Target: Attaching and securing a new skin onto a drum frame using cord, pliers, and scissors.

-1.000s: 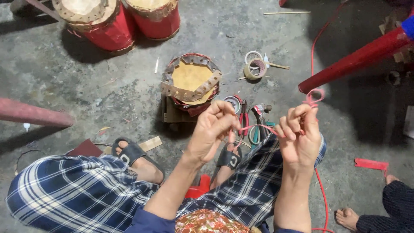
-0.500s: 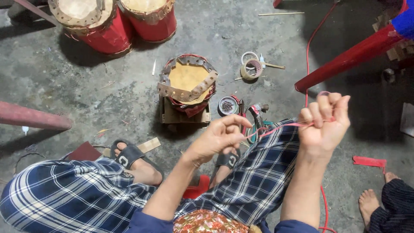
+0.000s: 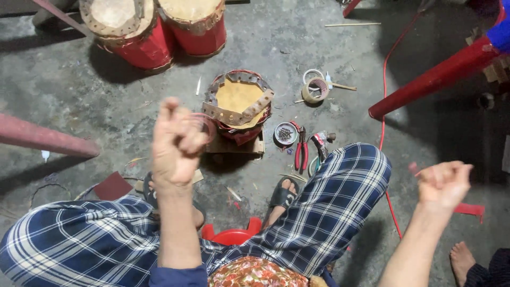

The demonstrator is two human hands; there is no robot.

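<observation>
The left hand point(image 3: 178, 141) is raised and clenched, with a small loop of red cord point(image 3: 206, 123) showing at its knuckles, so it seems to grip that cord, though motion blur hides the detail. The right hand point(image 3: 443, 183) is also fisted, far out to the right, pinching a red strip end point(image 3: 413, 169). Between and beyond them, an unfinished drum point(image 3: 239, 103) sits on the floor point(image 3: 79, 106), with pliers point(image 3: 301, 151) just beside it.
</observation>
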